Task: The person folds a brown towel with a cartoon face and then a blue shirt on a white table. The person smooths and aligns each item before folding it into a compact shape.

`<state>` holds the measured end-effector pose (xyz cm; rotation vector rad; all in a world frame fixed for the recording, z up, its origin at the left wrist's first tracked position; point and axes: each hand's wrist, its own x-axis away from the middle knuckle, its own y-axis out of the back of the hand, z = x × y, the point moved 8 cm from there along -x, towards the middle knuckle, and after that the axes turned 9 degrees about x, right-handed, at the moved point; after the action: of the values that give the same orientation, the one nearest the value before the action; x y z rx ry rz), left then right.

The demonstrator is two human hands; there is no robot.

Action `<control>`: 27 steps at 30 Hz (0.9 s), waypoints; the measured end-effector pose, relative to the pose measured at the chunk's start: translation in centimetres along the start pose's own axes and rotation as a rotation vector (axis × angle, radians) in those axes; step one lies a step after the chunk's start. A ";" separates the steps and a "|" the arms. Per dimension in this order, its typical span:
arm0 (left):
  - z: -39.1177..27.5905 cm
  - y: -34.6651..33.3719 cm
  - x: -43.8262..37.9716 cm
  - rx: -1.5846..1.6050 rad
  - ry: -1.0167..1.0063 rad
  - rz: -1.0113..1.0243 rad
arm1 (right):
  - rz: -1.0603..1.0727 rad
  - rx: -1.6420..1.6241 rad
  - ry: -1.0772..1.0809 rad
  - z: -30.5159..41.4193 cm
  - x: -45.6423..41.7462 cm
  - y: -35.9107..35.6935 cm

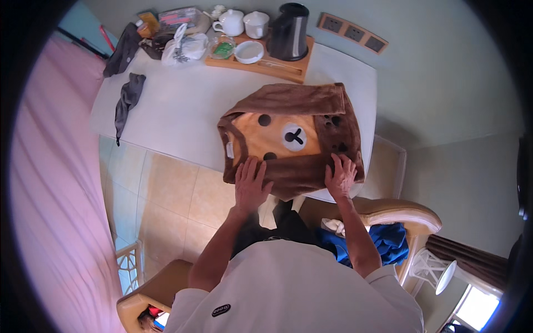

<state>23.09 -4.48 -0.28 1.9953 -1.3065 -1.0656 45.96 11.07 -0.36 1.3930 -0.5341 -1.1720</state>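
A brown plush pajama top [291,95] with an orange bear-face front lies on the white table, its collar towards the left. Both sleeves are laid across the body, one along the far edge and one along the near edge. My left hand [252,183] rests flat on the near edge by the collar, fingers spread a little. On the near right corner by the hem lies my right hand [342,175], fingers slightly bent and apart. Whether any fabric is pinched under either hand cannot be told.
A wooden tray [258,66] with a black kettle [289,33], white cups and an ashtray stands at the table's back. Bags lie left of it. A twisted grey cloth [128,100] lies at the table's left edge. Chairs with clothes stand near me.
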 end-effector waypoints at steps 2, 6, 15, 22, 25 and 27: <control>0.2 0.0 0.1 -0.001 0.020 0.013 | 0.051 -0.044 -0.004 -0.6 -0.4 -0.4; -1.1 2.1 -0.1 0.051 0.018 -0.054 | -0.003 -0.154 0.030 2.1 -1.0 2.4; 0.5 1.6 1.6 0.111 -0.065 0.071 | 0.179 -0.216 0.201 8.9 2.9 0.1; 1.2 1.7 1.2 0.065 -0.141 -0.006 | 0.191 -0.216 0.203 8.9 2.7 0.0; 1.4 1.8 0.8 0.124 -0.133 -0.015 | 0.226 -0.211 0.190 8.7 2.7 -0.3; 1.7 1.8 0.6 0.193 -0.118 -0.018 | 0.250 -0.231 0.182 8.4 2.8 -0.5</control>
<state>20.88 -5.73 0.03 2.1142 -1.5064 -1.1166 39.67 4.89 -0.20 1.1828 -0.4158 -0.8668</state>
